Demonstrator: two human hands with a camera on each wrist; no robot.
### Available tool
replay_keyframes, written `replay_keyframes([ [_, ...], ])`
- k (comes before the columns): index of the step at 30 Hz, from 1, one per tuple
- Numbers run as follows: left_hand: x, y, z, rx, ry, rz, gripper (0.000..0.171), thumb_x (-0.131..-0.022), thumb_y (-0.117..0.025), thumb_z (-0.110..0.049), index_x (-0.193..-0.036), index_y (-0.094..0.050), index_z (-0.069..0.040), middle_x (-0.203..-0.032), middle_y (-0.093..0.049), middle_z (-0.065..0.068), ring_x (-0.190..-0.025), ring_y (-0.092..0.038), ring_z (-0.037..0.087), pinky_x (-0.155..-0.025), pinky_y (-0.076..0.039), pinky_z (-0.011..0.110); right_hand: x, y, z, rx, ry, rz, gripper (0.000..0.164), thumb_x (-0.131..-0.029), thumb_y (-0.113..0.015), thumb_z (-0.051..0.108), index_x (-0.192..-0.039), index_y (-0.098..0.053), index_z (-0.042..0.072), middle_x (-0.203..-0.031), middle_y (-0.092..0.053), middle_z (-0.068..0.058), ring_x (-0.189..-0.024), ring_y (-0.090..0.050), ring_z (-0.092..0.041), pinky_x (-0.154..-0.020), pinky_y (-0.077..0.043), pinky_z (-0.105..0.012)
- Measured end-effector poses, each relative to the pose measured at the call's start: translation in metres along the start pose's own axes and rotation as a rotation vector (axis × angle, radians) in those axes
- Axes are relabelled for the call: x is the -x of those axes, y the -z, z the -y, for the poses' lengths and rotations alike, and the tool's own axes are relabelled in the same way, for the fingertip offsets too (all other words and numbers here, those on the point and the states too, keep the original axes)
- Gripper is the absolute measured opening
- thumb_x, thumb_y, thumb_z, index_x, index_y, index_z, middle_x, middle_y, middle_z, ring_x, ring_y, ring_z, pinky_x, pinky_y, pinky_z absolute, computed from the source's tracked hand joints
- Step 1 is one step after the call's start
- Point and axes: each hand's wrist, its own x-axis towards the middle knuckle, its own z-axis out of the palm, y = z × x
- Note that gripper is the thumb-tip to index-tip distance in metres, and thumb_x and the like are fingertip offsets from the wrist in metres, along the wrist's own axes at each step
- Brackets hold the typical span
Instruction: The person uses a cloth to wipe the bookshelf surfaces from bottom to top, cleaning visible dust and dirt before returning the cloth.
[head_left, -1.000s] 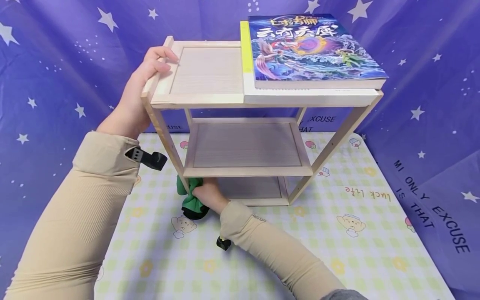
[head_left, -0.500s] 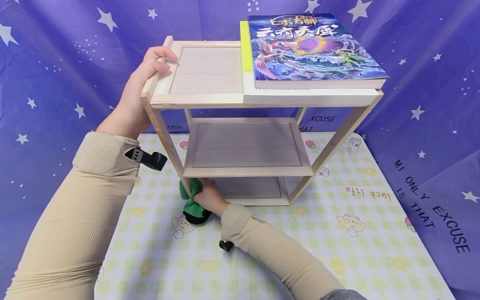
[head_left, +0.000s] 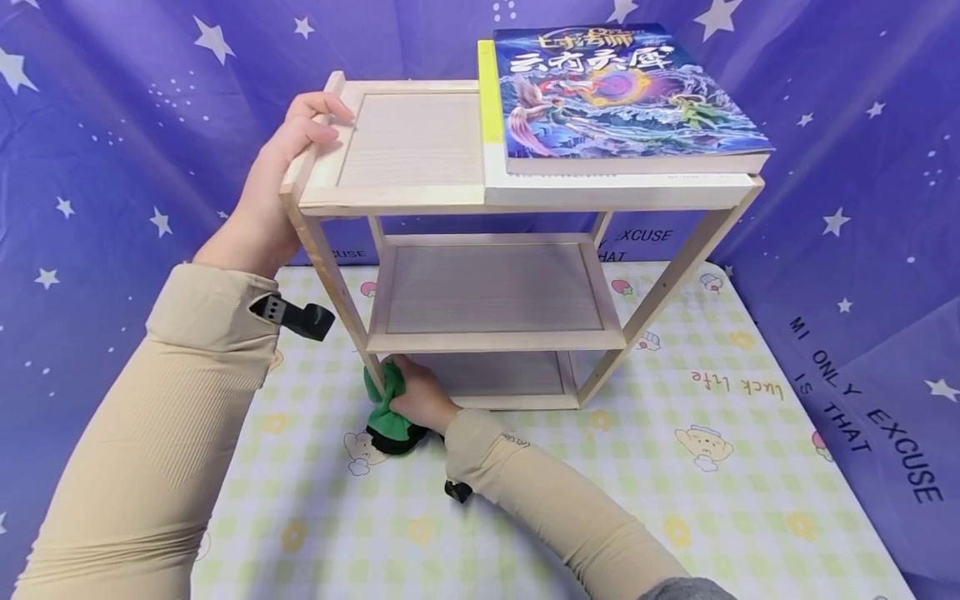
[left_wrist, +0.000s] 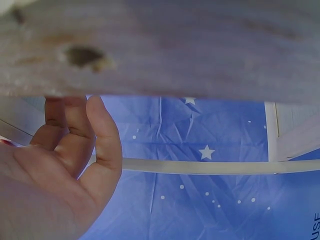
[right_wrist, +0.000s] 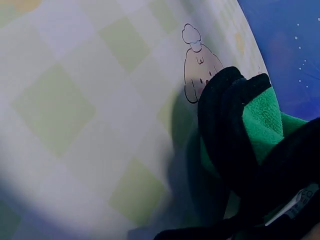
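Note:
A small three-tier wooden shelf (head_left: 386,197) stands upright on the table. My left hand (head_left: 270,175) grips the left end of its top tier, fingertips over the upper edge; the left wrist view shows curled fingers (left_wrist: 107,135) of this hand at the wood. Low at the front left leg (head_left: 330,275), my right hand (head_left: 423,396) holds a bunched green cloth (head_left: 390,421) with a black border against the leg. Part of the cloth lies on the leg's far side. In the right wrist view the black border (right_wrist: 225,135) hangs in folds and the right fingers are mostly hidden.
Two stacked books, a blue illustrated one (head_left: 615,100) over a white one with a yellow edge (head_left: 490,92), lie on the right of the top tier. A checked tablecloth (head_left: 570,508) covers the table. Purple star-patterned curtains (head_left: 847,208) hang around it.
My right hand has slid the green cloth slightly down the leg and a little to the right. The left hand keeps its grip on the shelf.

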Motion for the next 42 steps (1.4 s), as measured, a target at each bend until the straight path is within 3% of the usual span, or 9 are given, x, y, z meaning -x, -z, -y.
replay_keyframes([
  [15, 0.001, 0.001, -0.001, 0.003, 0.003, 0.005, 0.014, -0.091, -0.041, -0.018, -0.099, -0.051, -0.025, -0.133, -0.039, 0.001, -0.119, -0.037, 0.022, -0.098, -0.028, 0.030, 0.009, -0.001, -0.003, 0.002, -0.052, -0.050, 0.063, -0.076, -0.070, -0.001, -0.133, -0.046, 0.010, -0.121, -0.064, -0.012, -0.102, -0.058, -0.019, -0.089, -0.048, -0.031],
  [22, 0.001, 0.000, -0.002, -0.008, 0.005, 0.000, 0.015, -0.090, -0.041, -0.018, -0.099, -0.051, -0.024, -0.135, -0.037, 0.001, -0.120, -0.037, 0.023, -0.097, -0.029, 0.029, 0.015, 0.004, 0.000, 0.018, -0.089, -0.072, 0.067, -0.076, -0.074, 0.006, -0.136, -0.043, 0.009, -0.126, -0.062, -0.016, -0.111, -0.060, -0.026, -0.094, -0.049, -0.037],
  [27, 0.002, 0.000, -0.002, -0.018, 0.022, -0.002, 0.015, -0.091, -0.041, -0.019, -0.099, -0.051, -0.026, -0.135, -0.035, 0.001, -0.116, -0.039, 0.024, -0.084, -0.038, 0.034, 0.018, 0.007, -0.005, -0.031, -0.147, -0.104, 0.067, -0.077, -0.075, 0.010, -0.136, -0.043, 0.009, -0.129, -0.060, -0.019, -0.111, -0.060, -0.031, -0.095, -0.049, -0.042],
  [33, 0.002, 0.001, -0.005, -0.027, 0.063, -0.008, 0.015, -0.091, -0.041, -0.021, -0.098, -0.052, -0.028, -0.134, -0.035, 0.004, -0.105, -0.046, 0.027, -0.056, -0.045, 0.035, 0.024, 0.013, -0.013, -0.165, -0.191, -0.117, 0.075, -0.072, -0.079, 0.012, -0.137, -0.041, 0.010, -0.131, -0.057, -0.018, -0.112, -0.057, -0.029, -0.095, -0.047, -0.041],
  [38, 0.002, 0.001, -0.005, -0.010, 0.073, -0.010, 0.015, -0.091, -0.041, -0.020, -0.099, -0.052, -0.027, -0.133, -0.036, 0.004, -0.104, -0.046, 0.028, -0.055, -0.047, 0.036, 0.031, 0.020, -0.022, -0.343, -0.301, -0.101, 0.085, -0.070, -0.079, 0.016, -0.142, -0.032, 0.014, -0.135, -0.052, -0.021, -0.114, -0.052, -0.030, -0.094, -0.042, -0.039],
  [42, 0.003, 0.001, -0.006, -0.007, 0.077, -0.006, 0.016, -0.091, -0.041, -0.021, -0.100, -0.052, -0.027, -0.132, -0.036, 0.005, -0.103, -0.047, 0.028, -0.056, -0.047, 0.036, 0.038, 0.025, -0.032, -0.466, -0.325, -0.075, 0.089, -0.070, -0.079, 0.012, -0.145, -0.031, 0.019, -0.140, -0.046, -0.021, -0.115, -0.049, -0.030, -0.092, -0.040, -0.037],
])
